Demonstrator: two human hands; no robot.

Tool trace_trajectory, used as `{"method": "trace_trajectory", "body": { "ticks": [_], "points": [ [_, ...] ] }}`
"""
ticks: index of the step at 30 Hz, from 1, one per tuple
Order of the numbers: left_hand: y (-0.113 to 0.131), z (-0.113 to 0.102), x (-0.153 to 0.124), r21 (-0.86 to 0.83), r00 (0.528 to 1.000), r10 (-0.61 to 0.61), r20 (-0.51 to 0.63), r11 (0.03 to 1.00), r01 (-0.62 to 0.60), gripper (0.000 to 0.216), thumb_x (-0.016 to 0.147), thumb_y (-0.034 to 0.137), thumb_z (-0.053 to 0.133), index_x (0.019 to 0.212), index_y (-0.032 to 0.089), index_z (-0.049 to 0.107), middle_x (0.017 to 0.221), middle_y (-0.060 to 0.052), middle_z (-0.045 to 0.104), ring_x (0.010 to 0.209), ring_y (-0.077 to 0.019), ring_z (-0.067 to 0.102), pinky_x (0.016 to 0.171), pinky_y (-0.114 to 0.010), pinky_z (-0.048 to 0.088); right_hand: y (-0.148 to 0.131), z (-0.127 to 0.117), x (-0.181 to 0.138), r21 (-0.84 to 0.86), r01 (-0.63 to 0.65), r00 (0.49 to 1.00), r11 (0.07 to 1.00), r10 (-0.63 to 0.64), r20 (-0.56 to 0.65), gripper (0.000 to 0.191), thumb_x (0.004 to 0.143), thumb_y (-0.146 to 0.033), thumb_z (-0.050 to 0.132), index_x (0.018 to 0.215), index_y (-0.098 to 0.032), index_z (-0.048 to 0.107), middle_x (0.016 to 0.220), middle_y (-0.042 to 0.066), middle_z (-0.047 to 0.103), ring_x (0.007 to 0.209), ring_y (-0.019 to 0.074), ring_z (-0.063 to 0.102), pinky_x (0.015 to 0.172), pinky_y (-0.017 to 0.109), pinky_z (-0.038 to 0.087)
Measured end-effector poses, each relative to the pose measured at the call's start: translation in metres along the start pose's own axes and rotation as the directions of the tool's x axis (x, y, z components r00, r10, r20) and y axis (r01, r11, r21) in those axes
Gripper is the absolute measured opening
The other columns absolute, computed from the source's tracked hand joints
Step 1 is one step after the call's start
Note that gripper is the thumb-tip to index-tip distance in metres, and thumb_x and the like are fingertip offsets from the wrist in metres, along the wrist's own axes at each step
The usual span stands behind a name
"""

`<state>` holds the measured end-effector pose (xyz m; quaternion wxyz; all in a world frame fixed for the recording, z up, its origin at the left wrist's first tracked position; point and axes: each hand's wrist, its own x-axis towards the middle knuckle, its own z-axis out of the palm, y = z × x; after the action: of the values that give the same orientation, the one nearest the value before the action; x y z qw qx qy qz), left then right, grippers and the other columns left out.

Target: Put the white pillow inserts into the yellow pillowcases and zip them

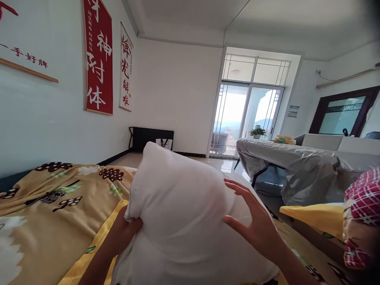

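Note:
A plump white pillow stands up in front of me on a bed with a yellow patterned cover. My left hand grips the pillow's lower left edge, fingers pinched into the fabric. Over on the pillow's right face my right hand lies flat, fingers spread, holding nothing.
A table under a grey cover stands to the right, with a potted plant and a yellow item on it. Red checked and yellow fabric lies at the right edge. Glass balcony doors are ahead; hanging scrolls line the left wall.

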<state>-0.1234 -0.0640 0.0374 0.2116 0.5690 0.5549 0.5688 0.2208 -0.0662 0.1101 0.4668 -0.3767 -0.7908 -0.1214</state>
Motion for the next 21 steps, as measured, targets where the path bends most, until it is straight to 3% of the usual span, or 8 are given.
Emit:
{"method": "trace_trajectory", "body": {
  "ticks": [3,5,7,9,12,14,17,21],
  "points": [
    [0.012,-0.002,-0.016,0.007,0.994,0.092,0.054,0.996,-0.092,0.027,0.06,0.043,0.054,0.062,0.017,0.061,0.067,-0.007,0.067,0.067,-0.0239,0.058,0.062,-0.035,0.05,-0.054,-0.004,0.068,-0.016,-0.018,0.985,1.0,0.02,0.172,0.094,0.067,-0.059,0.073,0.145,-0.029,0.031,0.146,0.01,0.043,0.133,0.0319,0.04,0.103,0.049,0.041],
    [0.017,-0.004,-0.023,-0.015,0.991,0.125,0.049,0.992,-0.125,0.029,0.061,0.043,0.055,0.067,0.016,0.065,0.075,-0.009,0.07,0.072,-0.0258,0.061,0.067,-0.036,0.051,-0.084,-0.005,0.105,0.026,-0.011,0.947,1.0,0.002,0.321,0.106,0.059,-0.063,0.076,0.147,-0.028,0.028,0.141,0.011,0.047,0.13,0.034,0.042,0.098,0.049,0.043],
    [0.02,-0.006,-0.027,-0.044,0.992,0.123,0.021,0.992,-0.122,0.032,0.06,0.044,0.058,0.071,0.015,0.067,0.079,-0.011,0.071,0.075,-0.0278,0.062,0.071,-0.038,0.052,-0.105,-0.001,0.127,0.105,0.037,0.879,0.994,-0.082,0.47,0.108,0.054,-0.064,0.077,0.145,-0.026,0.034,0.128,0.009,0.057,0.118,0.0322,0.053,0.091,0.045,0.046],
    [0.022,-0.007,-0.025,-0.072,0.994,0.106,0.024,0.992,-0.104,0.031,0.058,0.042,0.058,0.072,0.015,0.067,0.08,-0.011,0.07,0.076,-0.0288,0.063,0.071,-0.039,0.053,-0.118,0.009,0.133,0.143,0.063,0.847,0.988,-0.129,0.516,0.093,0.052,-0.06,0.079,0.133,-0.023,0.049,0.11,0.006,0.065,0.101,0.0282,0.061,0.084,0.041,0.047],
    [0.02,-0.007,-0.015,-0.137,0.98,0.121,0.159,0.986,-0.099,0.026,0.058,0.033,0.057,0.075,0.016,0.066,0.086,-0.01,0.071,0.08,-0.0284,0.063,0.073,-0.037,0.053,-0.121,0.029,0.126,0.13,0.033,0.872,0.991,-0.092,0.481,0.056,0.055,-0.045,0.082,0.103,-0.021,0.065,0.088,0.001,0.067,0.083,0.0225,0.061,0.076,0.034,0.045],
    [0.018,-0.008,-0.006,-0.202,0.965,0.15,0.214,0.974,-0.107,0.038,0.059,0.028,0.06,0.094,0.015,0.065,0.102,-0.01,0.07,0.093,-0.029,0.063,0.081,-0.036,0.052,-0.114,0.039,0.122,0.129,-0.015,0.887,0.992,-0.046,0.46,0.044,0.056,-0.04,0.081,0.093,-0.021,0.066,0.082,0.0,0.067,0.079,0.0207,0.06,0.073,0.032,0.043],
    [0.015,-0.013,0.005,-0.292,0.964,0.195,0.179,0.946,-0.138,0.063,0.064,0.032,0.064,0.123,0.015,0.053,0.124,-0.012,0.062,0.113,-0.0299,0.056,0.092,-0.036,0.048,-0.097,0.048,0.127,0.163,-0.114,0.893,0.98,0.03,0.449,0.043,0.057,-0.04,0.08,0.092,-0.02,0.067,0.083,0.001,0.067,0.079,0.0208,0.059,0.07,0.031,0.043],
    [0.019,-0.026,0.006,-0.353,0.989,0.102,0.11,0.934,-0.057,0.068,0.076,0.053,0.058,0.13,0.014,0.046,0.126,-0.015,0.059,0.113,-0.0289,0.057,0.09,-0.036,0.049,-0.078,0.046,0.143,0.245,-0.218,0.871,0.945,0.075,0.485,0.043,0.059,-0.04,0.079,0.095,-0.019,0.068,0.088,0.003,0.068,0.082,0.0219,0.061,0.069,0.032,0.046]
  ]
}}
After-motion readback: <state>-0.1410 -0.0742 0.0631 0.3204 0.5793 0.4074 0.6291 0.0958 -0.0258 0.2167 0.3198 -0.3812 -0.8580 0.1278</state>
